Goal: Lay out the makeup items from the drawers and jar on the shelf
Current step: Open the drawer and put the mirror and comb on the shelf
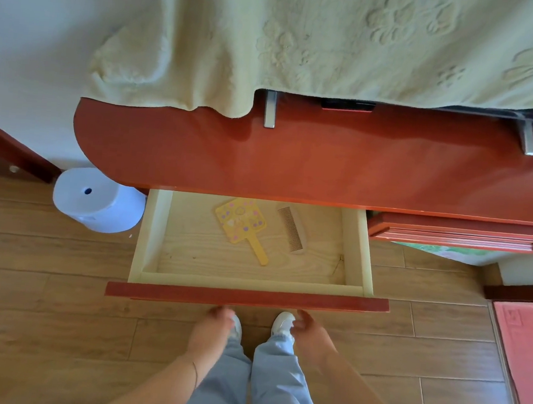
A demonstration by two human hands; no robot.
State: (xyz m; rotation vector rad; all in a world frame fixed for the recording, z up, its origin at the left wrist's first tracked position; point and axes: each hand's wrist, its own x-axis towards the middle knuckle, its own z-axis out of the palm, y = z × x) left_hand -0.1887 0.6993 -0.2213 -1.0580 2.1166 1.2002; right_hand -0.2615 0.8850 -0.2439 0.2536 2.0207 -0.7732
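A pale yellow blanket (304, 44) embossed with paw prints hangs over the back of a glossy red-brown desk (294, 162), covering whatever stands behind it and spilling onto the desk's rounded left end. Two metal brackets (270, 113) show at the blanket's lower edge. The wood-plank floor (42, 279) stretches beneath, with a pink mat (526, 353) at the right edge of the view.

Below the desk top, a drawer (149, 240) of light unfinished wood stands pulled fully out, its red front panel (247, 297) nearest the person. To its right, a second drawer front (449, 234) sits closed or nearly so. A white roll of paper (97, 200) rests on the floor just left of the open drawer, near the wall.

The person stands facing the drawer in light blue trousers (275, 380) and white shoes (283, 324). The left hand (216, 323) and the right hand (309, 328) hover just short of the drawer's front panel, touching nothing; both are motion-blurred. The left hand's fingers (221, 312) look loosely curled, the right hand's fingers (302, 316) loosely apart, and neither hand holds anything.

Inside the drawer, toward its rear half, lie two items. A yellow hand mirror (241, 222) with pastel decorations lies flat, its handle pointing toward the front right. Just beside it to the right, not touching, lies a brown comb (292, 230), angled roughly parallel to the mirror's handle.
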